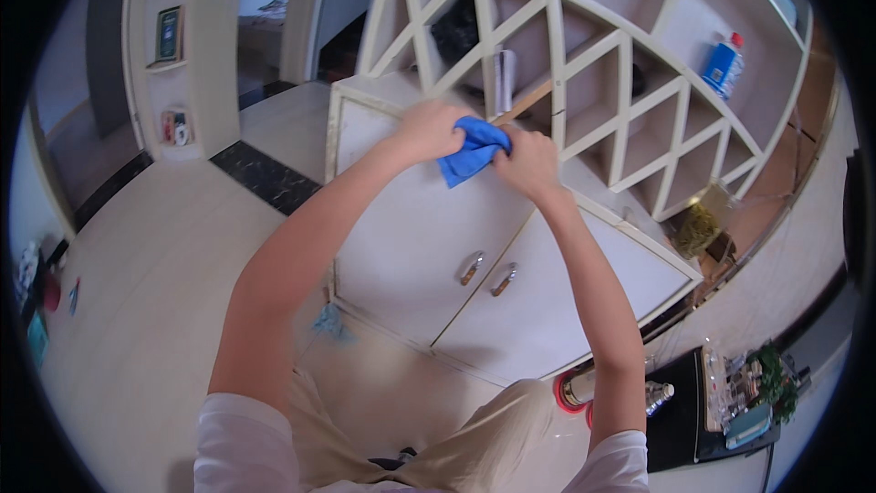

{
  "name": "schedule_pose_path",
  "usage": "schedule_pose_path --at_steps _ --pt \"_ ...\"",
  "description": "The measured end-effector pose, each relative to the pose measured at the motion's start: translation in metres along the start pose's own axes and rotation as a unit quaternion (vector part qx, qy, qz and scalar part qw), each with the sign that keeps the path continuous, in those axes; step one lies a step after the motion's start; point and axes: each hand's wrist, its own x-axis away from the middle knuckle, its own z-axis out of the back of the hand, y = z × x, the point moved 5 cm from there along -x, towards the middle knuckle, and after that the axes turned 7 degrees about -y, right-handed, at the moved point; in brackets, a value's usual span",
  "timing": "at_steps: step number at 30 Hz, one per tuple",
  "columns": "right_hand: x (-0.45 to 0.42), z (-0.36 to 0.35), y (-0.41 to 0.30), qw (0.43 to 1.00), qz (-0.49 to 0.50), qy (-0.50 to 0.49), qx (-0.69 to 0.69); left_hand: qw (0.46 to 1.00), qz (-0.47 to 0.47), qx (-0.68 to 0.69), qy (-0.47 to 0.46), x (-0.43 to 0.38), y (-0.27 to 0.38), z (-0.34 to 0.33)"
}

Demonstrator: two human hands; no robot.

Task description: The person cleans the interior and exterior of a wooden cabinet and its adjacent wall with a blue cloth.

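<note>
A blue cloth (472, 150) is stretched between my two hands above the front top edge of a white two-door cabinet (404, 219). My left hand (434, 130) grips the cloth's left side, its outline slightly blurred. On the cloth's right side, my right hand (530, 159) pinches it between thumb and fingers. Just behind the hands, a light wooden stick (527, 104) and a white rolled or folded item (505, 79) rest in the white lattice rack (558, 82). Two metal door handles (472, 268) are below the cloth.
A blue-labelled bottle with a red cap (724, 67) stands on the right shelf. A clear container of dried yellow-green matter (698, 229) sits at the cabinet's right end. Red-based cylindrical containers (578, 389) stand near my right elbow. A light-blue mop head (333, 322) lies by the cabinet's left foot.
</note>
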Motion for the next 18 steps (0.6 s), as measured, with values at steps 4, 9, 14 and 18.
schedule_pose_path --at_steps 4,9,14,18 --pt "0.006 0.001 0.003 0.998 -0.02 0.045 0.04 0.999 -0.014 0.027 0.014 -0.001 0.003 -0.008" --pt "0.023 -0.003 -0.003 0.993 -0.033 0.108 -0.017 0.999 -0.025 0.025 0.004 0.009 0.002 -0.016" --pt "0.024 0.002 -0.012 0.994 -0.049 0.1 -0.019 0.998 -0.052 0.01 0.015 0.012 0.002 -0.018" --pt "0.026 0.003 -0.018 0.993 -0.053 0.103 -0.018 0.995 -0.089 -0.005 0.05 0.012 0.0 -0.025"
